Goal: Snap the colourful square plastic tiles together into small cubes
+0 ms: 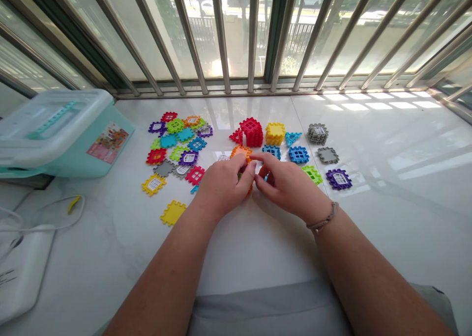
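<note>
My left hand (pixel 229 181) is closed around orange interlocking building tiles (pixel 241 152), with an orange edge showing above the fingers and a little below. My right hand (pixel 282 179) meets it from the other side, its index fingertip and thumb curled against the same piece; the hands hide most of it. Just beyond stand a red assembled cube (pixel 252 131), a red triangular piece (pixel 236 137) and a stack of yellow tiles (pixel 275 133). Blue tiles (pixel 299 154) and a lime green tile (pixel 312 174) lie near my right hand.
Mixed coloured tiles (pixel 178 140) spread to the left, and a yellow tile (pixel 173 212) lies nearer me. Grey tiles (pixel 317 133) and a purple tile (pixel 339 179) are at right. A lidded teal box (pixel 114 149), a white power strip (pixel 25 272) and metal window bars (pixel 251 41) surround the floor.
</note>
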The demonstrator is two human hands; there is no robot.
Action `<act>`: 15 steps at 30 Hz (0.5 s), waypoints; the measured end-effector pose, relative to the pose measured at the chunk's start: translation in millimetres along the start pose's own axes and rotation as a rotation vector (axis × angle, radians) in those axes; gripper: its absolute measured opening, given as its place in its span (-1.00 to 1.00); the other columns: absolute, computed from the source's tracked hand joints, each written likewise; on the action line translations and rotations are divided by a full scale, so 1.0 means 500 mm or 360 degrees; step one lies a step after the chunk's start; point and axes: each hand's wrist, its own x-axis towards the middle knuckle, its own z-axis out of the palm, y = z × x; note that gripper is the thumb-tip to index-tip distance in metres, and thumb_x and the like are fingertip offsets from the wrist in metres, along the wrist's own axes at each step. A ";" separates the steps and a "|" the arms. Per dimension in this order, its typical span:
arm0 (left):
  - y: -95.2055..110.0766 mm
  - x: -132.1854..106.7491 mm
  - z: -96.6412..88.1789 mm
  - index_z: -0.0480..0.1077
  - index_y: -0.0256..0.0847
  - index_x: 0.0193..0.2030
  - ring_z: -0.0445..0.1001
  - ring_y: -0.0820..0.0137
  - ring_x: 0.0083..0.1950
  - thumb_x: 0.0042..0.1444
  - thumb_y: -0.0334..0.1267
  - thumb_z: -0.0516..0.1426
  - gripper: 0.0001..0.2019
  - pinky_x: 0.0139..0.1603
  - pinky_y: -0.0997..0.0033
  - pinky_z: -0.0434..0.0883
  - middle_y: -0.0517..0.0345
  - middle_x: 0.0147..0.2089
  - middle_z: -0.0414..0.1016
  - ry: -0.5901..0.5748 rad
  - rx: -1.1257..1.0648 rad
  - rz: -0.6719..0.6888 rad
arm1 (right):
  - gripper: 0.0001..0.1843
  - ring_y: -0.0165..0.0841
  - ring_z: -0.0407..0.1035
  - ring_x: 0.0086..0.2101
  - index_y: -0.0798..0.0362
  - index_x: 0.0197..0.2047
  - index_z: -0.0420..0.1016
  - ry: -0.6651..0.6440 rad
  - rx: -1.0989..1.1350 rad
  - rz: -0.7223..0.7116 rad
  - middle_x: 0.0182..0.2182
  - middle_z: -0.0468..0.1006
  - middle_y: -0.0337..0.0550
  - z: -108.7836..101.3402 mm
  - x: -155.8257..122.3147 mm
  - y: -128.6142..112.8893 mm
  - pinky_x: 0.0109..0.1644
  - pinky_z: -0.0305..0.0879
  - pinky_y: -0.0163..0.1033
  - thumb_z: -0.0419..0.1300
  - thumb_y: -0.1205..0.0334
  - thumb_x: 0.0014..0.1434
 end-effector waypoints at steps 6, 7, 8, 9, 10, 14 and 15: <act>0.002 -0.001 -0.004 0.32 -0.07 -0.31 0.40 0.28 -0.41 0.50 0.00 0.05 -0.66 -0.32 0.25 0.12 0.16 -0.45 0.46 0.0082 -0.0096 0.0043 | -0.57 -0.32 0.57 -0.38 -0.02 0.33 0.51 0.0149 0.0064 -0.0071 -0.20 0.76 -0.21 -0.001 0.002 0.002 -0.26 0.32 -0.24 0.25 0.28 0.44; 0.003 -0.002 -0.005 0.31 -0.07 -0.32 0.39 0.29 -0.42 0.50 0.00 0.05 -0.66 -0.32 0.25 0.12 0.17 -0.45 0.45 0.0100 -0.0104 0.0054 | -0.59 -0.34 0.56 -0.40 -0.03 0.32 0.51 0.0186 0.0081 -0.0084 -0.19 0.76 -0.21 0.000 0.002 0.003 -0.26 0.33 -0.24 0.24 0.27 0.45; 0.004 -0.002 -0.005 0.31 -0.08 -0.32 0.39 0.30 -0.41 0.50 -0.01 0.05 -0.66 -0.32 0.26 0.12 0.17 -0.45 0.45 0.0114 -0.0116 0.0064 | -0.61 -0.35 0.55 -0.41 -0.03 0.31 0.51 0.0220 0.0099 -0.0097 -0.19 0.75 -0.21 0.001 0.002 0.004 -0.25 0.34 -0.24 0.25 0.26 0.46; 0.004 -0.002 -0.006 0.31 -0.08 -0.31 0.38 0.31 -0.41 0.50 -0.03 0.05 -0.67 -0.31 0.26 0.13 0.18 -0.44 0.45 0.0126 -0.0133 0.0075 | -0.63 -0.37 0.53 -0.42 -0.04 0.30 0.51 0.0254 0.0114 -0.0112 -0.17 0.75 -0.20 0.002 0.002 0.005 -0.26 0.35 -0.24 0.25 0.25 0.47; 0.005 -0.003 -0.006 0.32 -0.09 -0.31 0.38 0.32 -0.41 0.51 -0.04 0.04 -0.67 -0.31 0.27 0.13 0.18 -0.44 0.45 0.0138 -0.0153 0.0086 | -0.64 -0.37 0.51 -0.43 -0.04 0.29 0.52 0.0288 0.0125 -0.0132 -0.15 0.74 -0.18 0.004 0.002 0.006 -0.26 0.37 -0.23 0.26 0.23 0.47; 0.004 -0.002 -0.006 0.23 -0.09 -0.36 0.29 0.37 -0.44 0.50 -0.06 0.06 -0.64 -0.34 0.30 0.12 0.24 -0.48 0.36 0.0244 -0.0218 0.0115 | -0.68 -0.38 0.48 -0.42 -0.05 0.26 0.52 0.0379 0.0131 -0.0213 0.00 0.66 -0.08 0.005 0.001 0.010 -0.24 0.48 -0.17 0.29 0.15 0.49; 0.004 -0.001 -0.006 0.20 -0.09 -0.38 0.26 0.39 -0.46 0.50 -0.07 0.07 -0.63 -0.35 0.30 0.11 0.26 -0.49 0.33 0.0276 -0.0232 0.0122 | -0.68 -0.38 0.49 -0.40 -0.06 0.25 0.52 0.0385 0.0141 -0.0231 0.05 0.63 -0.05 0.005 0.001 0.010 -0.23 0.51 -0.16 0.30 0.15 0.49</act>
